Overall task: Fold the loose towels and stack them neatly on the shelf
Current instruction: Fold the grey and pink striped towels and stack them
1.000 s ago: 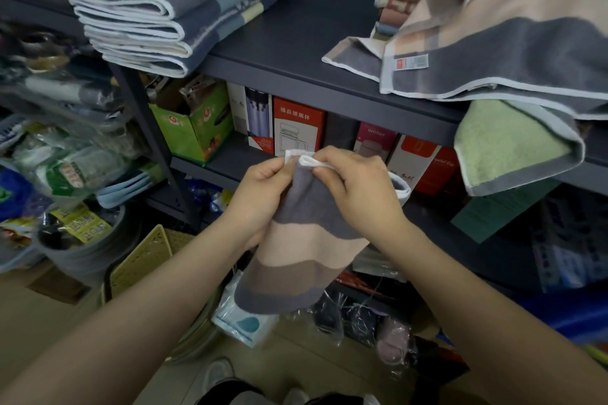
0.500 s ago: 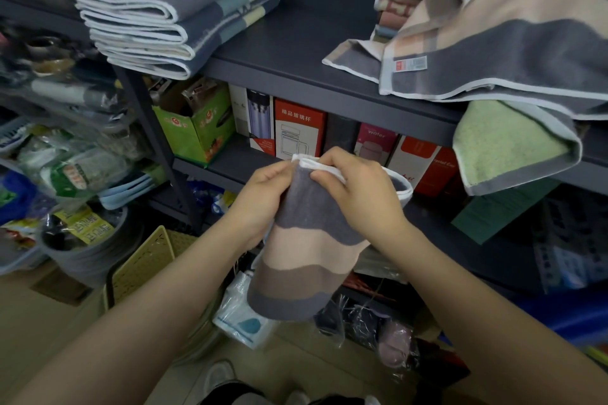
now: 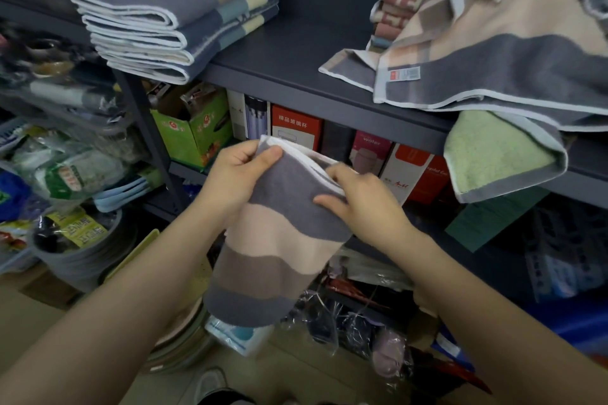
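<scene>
The striped towel (image 3: 279,233), with grey, beige and brown bands, hangs in the air in front of the lower shelves, below the front edge of the dark shelf (image 3: 296,52). It is folded along its length, and its white-edged top is held between both hands. The left hand (image 3: 240,171) pinches the top left corner, with the thumb on the grey band. The right hand (image 3: 358,200) grips the top right part, its fingers curled over the white hem. On the shelf, at the left end, lies a stack of folded towels (image 3: 177,16). At the right end is a loose heap of towels (image 3: 500,52), and a green towel (image 3: 496,154) hangs over the front edge there. Under the shelf stand boxes, among them a red box (image 3: 296,128).
</scene>
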Motion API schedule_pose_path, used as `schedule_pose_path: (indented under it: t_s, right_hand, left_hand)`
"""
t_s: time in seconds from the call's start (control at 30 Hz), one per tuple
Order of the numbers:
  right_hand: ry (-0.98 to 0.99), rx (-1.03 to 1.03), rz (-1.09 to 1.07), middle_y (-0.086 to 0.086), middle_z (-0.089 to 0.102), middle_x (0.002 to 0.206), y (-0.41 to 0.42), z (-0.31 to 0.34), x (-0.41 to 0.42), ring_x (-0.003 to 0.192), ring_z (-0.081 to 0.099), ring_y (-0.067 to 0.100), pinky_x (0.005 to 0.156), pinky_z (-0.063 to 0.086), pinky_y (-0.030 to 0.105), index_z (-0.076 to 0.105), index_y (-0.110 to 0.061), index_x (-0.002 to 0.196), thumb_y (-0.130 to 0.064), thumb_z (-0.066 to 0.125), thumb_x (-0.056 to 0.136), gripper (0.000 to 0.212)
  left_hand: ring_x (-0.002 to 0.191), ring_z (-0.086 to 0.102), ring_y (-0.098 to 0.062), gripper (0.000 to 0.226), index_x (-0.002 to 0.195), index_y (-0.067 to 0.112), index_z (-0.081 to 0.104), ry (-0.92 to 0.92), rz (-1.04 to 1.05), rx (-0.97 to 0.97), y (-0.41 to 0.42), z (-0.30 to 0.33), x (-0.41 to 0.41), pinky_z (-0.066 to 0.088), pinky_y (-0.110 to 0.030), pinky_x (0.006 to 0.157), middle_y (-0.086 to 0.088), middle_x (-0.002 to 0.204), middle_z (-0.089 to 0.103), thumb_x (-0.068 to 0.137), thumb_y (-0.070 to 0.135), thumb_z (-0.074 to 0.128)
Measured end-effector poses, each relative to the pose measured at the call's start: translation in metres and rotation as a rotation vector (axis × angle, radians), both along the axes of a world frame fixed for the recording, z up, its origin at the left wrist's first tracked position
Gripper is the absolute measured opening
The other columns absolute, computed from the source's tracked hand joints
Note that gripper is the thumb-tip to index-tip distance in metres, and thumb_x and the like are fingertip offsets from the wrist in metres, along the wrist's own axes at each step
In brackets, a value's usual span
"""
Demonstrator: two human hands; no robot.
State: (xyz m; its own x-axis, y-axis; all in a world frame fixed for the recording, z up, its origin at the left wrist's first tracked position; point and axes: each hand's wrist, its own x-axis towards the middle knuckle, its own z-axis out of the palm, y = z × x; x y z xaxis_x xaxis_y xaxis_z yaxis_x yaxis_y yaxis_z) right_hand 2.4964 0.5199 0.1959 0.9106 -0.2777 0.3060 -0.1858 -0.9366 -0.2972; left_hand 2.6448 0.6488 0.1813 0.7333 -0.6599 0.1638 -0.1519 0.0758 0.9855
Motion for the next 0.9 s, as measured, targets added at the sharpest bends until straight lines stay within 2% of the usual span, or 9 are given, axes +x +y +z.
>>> schedule_pose_path:
  t_s: [0.27, 0.33, 0.43, 0.53, 0.63, 0.67, 0.73, 0.8, 0.9]
  right_hand:
    - [0.051, -0.108, 0.189, 0.013, 0.064, 0.09, -0.014, 0.011, -0.004, 0.091, 0.057, 0.03, 0.091, 0.029, 0.027, 0.061, -0.003, 0.103, -0.022, 0.052, 0.093, 0.024]
    - [-0.061, -0.21, 0.227, 0.011, 0.066, 0.084, -0.017, 0.019, -0.002, 0.086, 0.061, 0.03, 0.095, 0.028, 0.027, 0.065, -0.003, 0.094, -0.025, 0.051, 0.092, 0.027]
    - [-0.286, -0.645, 0.233, 0.005, 0.066, 0.074, -0.021, 0.023, 0.005, 0.08, 0.061, 0.023, 0.107, 0.024, 0.035, 0.067, -0.009, 0.078, -0.025, 0.049, 0.09, 0.026]
    - [-0.453, -0.711, 0.154, 0.013, 0.067, 0.094, -0.024, 0.023, 0.011, 0.099, 0.047, 0.027, 0.106, 0.027, 0.044, 0.065, -0.008, 0.071, -0.027, 0.056, 0.088, 0.026]
    - [-0.277, -0.393, 0.04, 0.017, 0.06, 0.116, -0.025, 0.027, 0.023, 0.103, 0.051, 0.034, 0.089, 0.046, 0.046, 0.063, -0.005, 0.081, -0.033, 0.055, 0.088, 0.031]
    - [-0.175, -0.182, 0.021, 0.012, 0.06, 0.113, -0.024, 0.028, 0.028, 0.098, 0.055, 0.03, 0.082, 0.049, 0.042, 0.06, -0.006, 0.087, -0.039, 0.054, 0.088, 0.034]
    - [-0.116, 0.165, 0.012, 0.001, 0.061, 0.087, -0.021, 0.029, 0.04, 0.078, 0.058, 0.013, 0.067, 0.048, 0.03, 0.053, -0.016, 0.084, -0.046, 0.057, 0.083, 0.031]
    - [-0.218, 0.437, 0.027, -0.006, 0.054, 0.07, -0.018, 0.033, 0.055, 0.062, 0.05, 0.001, 0.057, 0.041, 0.021, 0.043, -0.025, 0.072, -0.035, 0.068, 0.079, 0.028]
    - [-0.352, 1.191, 0.16, -0.003, 0.065, 0.083, -0.018, 0.042, 0.081, 0.078, 0.062, 0.012, 0.065, 0.053, 0.031, 0.051, -0.029, 0.09, -0.006, 0.072, 0.071, 0.037]
  left_hand:
    - [0.076, 0.058, 0.001, 0.016, 0.083, 0.032, 0.071, -0.077, 0.088, -0.118, 0.019, 0.001, 0.027, 0.046, -0.014, 0.066, 0.018, 0.08, 0.068, 0.087, 0.023, 0.059]
    - [0.076, 0.057, 0.0, 0.018, 0.084, 0.031, 0.069, -0.054, 0.127, -0.148, 0.024, -0.001, 0.034, 0.045, -0.018, 0.067, 0.018, 0.079, 0.068, 0.089, 0.019, 0.057]
    - [0.074, 0.056, 0.0, 0.024, 0.08, 0.032, 0.067, -0.025, 0.18, -0.162, 0.026, -0.004, 0.041, 0.043, -0.02, 0.066, 0.019, 0.076, 0.065, 0.093, 0.018, 0.052]
    - [0.07, 0.054, 0.002, 0.03, 0.073, 0.033, 0.065, 0.007, 0.189, -0.188, 0.027, -0.006, 0.044, 0.043, -0.016, 0.061, 0.018, 0.073, 0.062, 0.095, 0.02, 0.048]
    - [0.072, 0.053, 0.001, 0.032, 0.072, 0.034, 0.064, 0.007, 0.21, -0.187, 0.028, -0.003, 0.048, 0.041, -0.016, 0.063, 0.017, 0.075, 0.06, 0.097, 0.025, 0.045]
    - [0.07, 0.053, 0.003, 0.034, 0.071, 0.035, 0.064, -0.007, 0.216, -0.186, 0.029, 0.0, 0.051, 0.041, -0.014, 0.061, 0.019, 0.073, 0.06, 0.097, 0.027, 0.044]
    - [0.069, 0.054, 0.006, 0.035, 0.071, 0.039, 0.065, -0.03, 0.231, -0.184, 0.028, 0.009, 0.056, 0.042, -0.011, 0.06, 0.023, 0.072, 0.061, 0.097, 0.031, 0.042]
    - [0.069, 0.056, 0.007, 0.037, 0.07, 0.04, 0.065, -0.044, 0.223, -0.213, 0.029, 0.018, 0.064, 0.044, -0.01, 0.061, 0.023, 0.072, 0.062, 0.098, 0.032, 0.041]
    - [0.073, 0.059, 0.004, 0.032, 0.075, 0.039, 0.067, -0.044, 0.19, -0.297, 0.033, 0.033, 0.081, 0.047, -0.013, 0.064, 0.021, 0.076, 0.065, 0.095, 0.034, 0.043]
